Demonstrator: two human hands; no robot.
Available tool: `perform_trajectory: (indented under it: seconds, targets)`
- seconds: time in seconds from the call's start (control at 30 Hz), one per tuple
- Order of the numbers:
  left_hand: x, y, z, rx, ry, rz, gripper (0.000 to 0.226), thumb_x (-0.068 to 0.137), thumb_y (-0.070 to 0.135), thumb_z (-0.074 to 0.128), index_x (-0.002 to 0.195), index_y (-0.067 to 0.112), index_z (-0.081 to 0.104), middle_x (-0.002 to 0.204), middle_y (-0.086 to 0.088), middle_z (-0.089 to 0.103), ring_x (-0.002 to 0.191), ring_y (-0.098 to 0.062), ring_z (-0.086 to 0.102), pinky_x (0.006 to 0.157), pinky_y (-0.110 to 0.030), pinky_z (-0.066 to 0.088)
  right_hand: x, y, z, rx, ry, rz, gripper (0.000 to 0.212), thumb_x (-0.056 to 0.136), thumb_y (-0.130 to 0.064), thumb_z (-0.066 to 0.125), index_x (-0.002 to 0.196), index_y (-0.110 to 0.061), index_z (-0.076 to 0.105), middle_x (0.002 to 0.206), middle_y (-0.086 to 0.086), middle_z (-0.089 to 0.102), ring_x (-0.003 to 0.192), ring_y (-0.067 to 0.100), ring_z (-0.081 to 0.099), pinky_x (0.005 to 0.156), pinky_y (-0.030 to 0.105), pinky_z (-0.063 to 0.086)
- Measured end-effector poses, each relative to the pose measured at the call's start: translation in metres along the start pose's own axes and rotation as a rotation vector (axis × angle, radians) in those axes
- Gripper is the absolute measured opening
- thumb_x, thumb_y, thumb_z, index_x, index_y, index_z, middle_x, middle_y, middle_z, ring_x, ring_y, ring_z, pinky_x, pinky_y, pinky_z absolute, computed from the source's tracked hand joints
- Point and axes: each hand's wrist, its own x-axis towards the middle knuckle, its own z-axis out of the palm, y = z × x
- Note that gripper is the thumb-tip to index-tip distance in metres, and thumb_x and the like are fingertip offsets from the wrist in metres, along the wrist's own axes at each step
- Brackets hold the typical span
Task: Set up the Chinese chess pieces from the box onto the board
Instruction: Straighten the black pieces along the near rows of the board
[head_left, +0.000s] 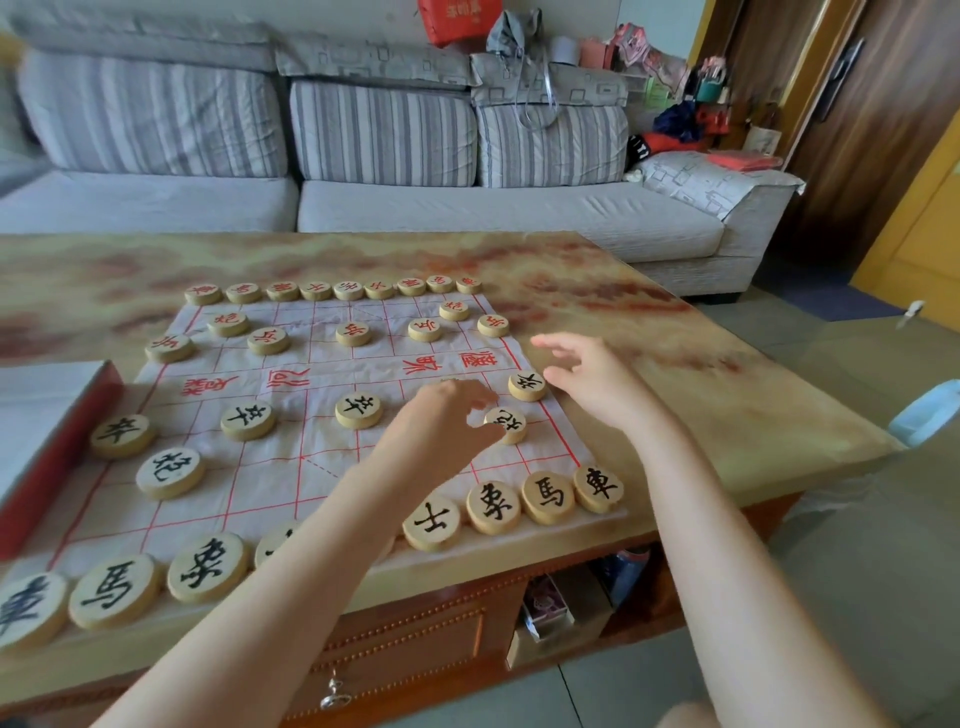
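A white paper board with red lines lies on the marbled table. Red-lettered wooden pieces line its far edge, with more in the rows just in front. Black-lettered pieces line the near edge, and black soldiers stand mid-board. My left hand reaches over the board's right half, thumb and forefinger curled round the left edge of a black cannon piece. My right hand hovers with spread fingers beside the rightmost black soldier, holding nothing. My left forearm hides part of the near row.
The box, grey on top with a red side, sits at the table's left edge beside the board. A grey striped sofa stands behind the table. The table's right edge drops to a tiled floor; shelves with small items are below the tabletop.
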Motion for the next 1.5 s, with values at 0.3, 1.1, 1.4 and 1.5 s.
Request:
perform_trajectory:
  seconds: [0.3, 1.1, 1.4, 1.5]
  targets:
    - [0.036, -0.003, 0.031, 0.102, -0.03, -0.171, 0.063, 0.074, 0.045, 0.068, 0.123, 0.01, 0.048, 0.12, -0.008, 0.056, 0.108, -0.024, 0.054, 0.089, -0.035, 0.047, 0.032, 0.03, 0.018, -0.041, -0.116, -0.039, 0.05, 0.089, -0.009, 0.055, 0.135, -0.028, 0.047, 0.149, -0.012, 0.035, 0.138, 0.011, 0.031, 0.105, 0.023, 0.024]
    - [0.04, -0.007, 0.039, 0.006, 0.033, -0.155, 0.067, 0.069, 0.046, 0.072, 0.123, 0.016, 0.048, 0.119, -0.002, 0.053, 0.103, -0.019, 0.055, 0.085, -0.03, 0.045, 0.039, 0.047, 0.032, -0.143, -0.055, -0.03, 0.052, 0.079, -0.029, 0.068, 0.128, -0.019, 0.054, 0.131, -0.001, 0.049, 0.118, 0.018, 0.049, 0.1, 0.032, 0.04]
    - [0.043, -0.001, 0.045, 0.08, 0.119, -0.229, 0.06, 0.069, 0.051, 0.07, 0.105, 0.008, 0.05, 0.109, -0.007, 0.053, 0.096, -0.024, 0.054, 0.072, -0.028, 0.04, 0.04, 0.054, 0.031, -0.108, -0.078, -0.011, 0.056, 0.077, -0.018, 0.069, 0.13, -0.026, 0.052, 0.129, 0.001, 0.057, 0.12, 0.019, 0.051, 0.101, 0.033, 0.041]
    - [0.045, -0.005, 0.046, -0.001, 0.109, -0.197, 0.047, 0.071, 0.041, 0.072, 0.104, 0.012, 0.057, 0.108, -0.007, 0.056, 0.093, -0.022, 0.055, 0.071, -0.026, 0.04, 0.041, 0.054, 0.032, -0.104, -0.044, -0.013, 0.053, 0.077, -0.016, 0.069, 0.128, -0.021, 0.054, 0.127, 0.003, 0.058, 0.116, 0.02, 0.053, 0.1, 0.035, 0.043]
